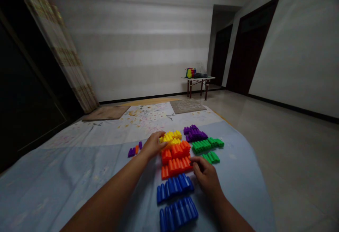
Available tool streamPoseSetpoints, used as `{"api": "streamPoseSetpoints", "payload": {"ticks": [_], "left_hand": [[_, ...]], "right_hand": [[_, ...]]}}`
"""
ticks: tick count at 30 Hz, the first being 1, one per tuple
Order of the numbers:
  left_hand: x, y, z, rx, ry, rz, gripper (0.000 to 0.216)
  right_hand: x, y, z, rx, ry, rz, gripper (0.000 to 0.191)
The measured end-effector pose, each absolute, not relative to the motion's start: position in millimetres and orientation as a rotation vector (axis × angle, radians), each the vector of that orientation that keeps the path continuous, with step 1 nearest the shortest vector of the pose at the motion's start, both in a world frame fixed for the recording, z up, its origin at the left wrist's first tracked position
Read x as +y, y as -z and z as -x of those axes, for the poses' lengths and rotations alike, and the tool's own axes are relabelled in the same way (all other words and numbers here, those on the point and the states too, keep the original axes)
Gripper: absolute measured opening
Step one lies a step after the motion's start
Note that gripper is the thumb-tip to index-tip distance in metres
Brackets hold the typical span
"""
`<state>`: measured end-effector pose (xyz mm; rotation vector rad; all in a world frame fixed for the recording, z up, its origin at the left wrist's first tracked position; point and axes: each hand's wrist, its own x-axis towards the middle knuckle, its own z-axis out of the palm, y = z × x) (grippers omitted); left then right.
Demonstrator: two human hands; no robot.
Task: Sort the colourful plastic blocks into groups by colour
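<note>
The left hand's (pixel 153 145) fingers curl loosely over the near-left edge of the yellow peg row (pixel 171 137), touching it; whether they actually pinch a peg I cannot tell. The right hand's (pixel 205 173) fingertips are bunched against the right end of the lower orange peg row (pixel 176 166), seemingly nipping one peg. Both forearms reach forward over the pale blue sheet (pixel 66 175). Sorting looks well advanced: yellow, orange, blue (pixel 176 198), green (pixel 208 149) and purple (pixel 194 133) pegs lie grouped in rows, while a few stray purple and orange pegs (pixel 134 150) sit apart, left of the left hand.
</note>
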<state>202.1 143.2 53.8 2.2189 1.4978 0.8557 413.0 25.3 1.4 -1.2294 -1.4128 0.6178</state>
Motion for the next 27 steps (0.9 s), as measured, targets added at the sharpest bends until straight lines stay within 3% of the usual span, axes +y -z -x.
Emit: {"api": "streamPoseSetpoints", "payload": {"ticks": [9, 18, 27], "left_hand": [[151.4, -52.7, -214.1, 1.431, -0.851, -2.158, 0.045], [111.2, -67.6, -164.7, 1.623, -1.237, -1.899, 0.045], [60.5, -20.0, -73.5, 1.977, -1.441, -1.484, 0.041]], "right_hand": [[26.4, -2.9, -413.1, -1.424, -0.628, 1.239, 0.02], [25.2, -1.9, -412.6, -1.407, -0.643, 1.226, 0.02], [24.6, 3.7, -414.9, -1.415, -0.642, 1.226, 0.024]]}}
